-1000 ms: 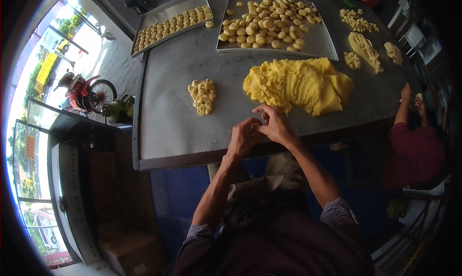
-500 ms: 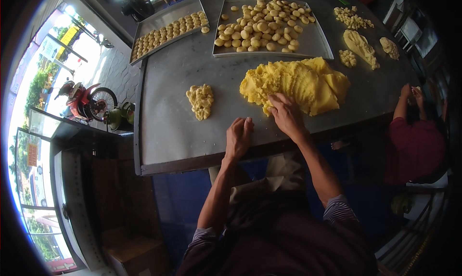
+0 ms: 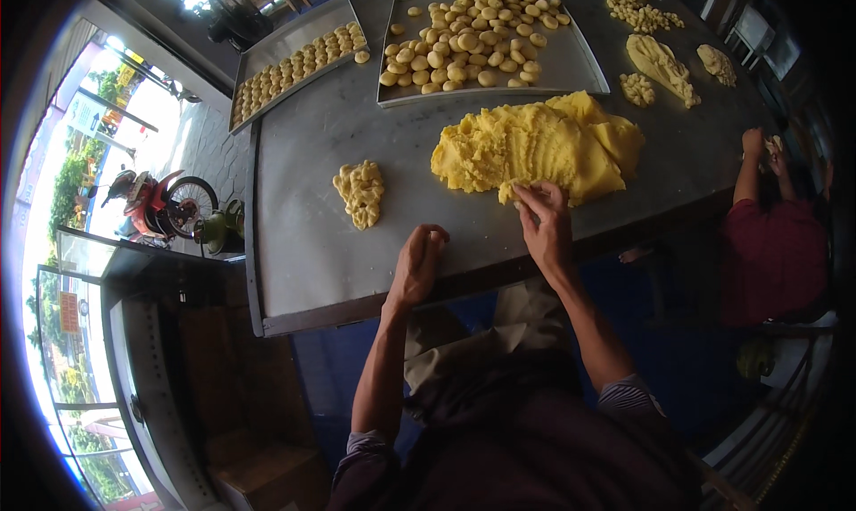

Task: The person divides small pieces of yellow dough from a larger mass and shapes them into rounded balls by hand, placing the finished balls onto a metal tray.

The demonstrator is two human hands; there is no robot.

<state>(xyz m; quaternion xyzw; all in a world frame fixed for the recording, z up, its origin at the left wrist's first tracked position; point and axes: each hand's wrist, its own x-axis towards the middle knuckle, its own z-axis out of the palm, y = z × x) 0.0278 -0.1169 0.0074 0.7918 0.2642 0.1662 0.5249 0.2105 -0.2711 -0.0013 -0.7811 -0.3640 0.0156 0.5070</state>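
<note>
"One small piece of dough (image 3: 507, 193) was pinched in your right hand (image 3: 547, 219), at the near edge of the yellow dough mass (image 3: 544, 145). What had changed for you?"

"A second earlier, you had both hands together in front of the mass. Then you reached the right one onto it, and by this moment that grip had its fingertips closed on the piece. Whether the piece had come fully free, the view did not settle."

"And your left hand (image 3: 417, 263)?"

"You had it loosely curled above the table (image 3: 303, 252), well apart from the mass. Its palm was hidden, so it was impossible to tell whether that grip held anything."

"Where did the mass lie?"

"You had it close in front of you, just beyond your right hand, between the table's near edge and the large tray (image 3: 572, 63) of round dough balls (image 3: 468, 41). A knobbly pale lump (image 3: 359, 195) lay off to your left, with neither hand touching it."

"So what did the change mean for your work?"

"It looked as though you had gone from working between both hands to taking a bit from the mass. Since the dough seemed soft, you probably needed a clean tear."
</note>
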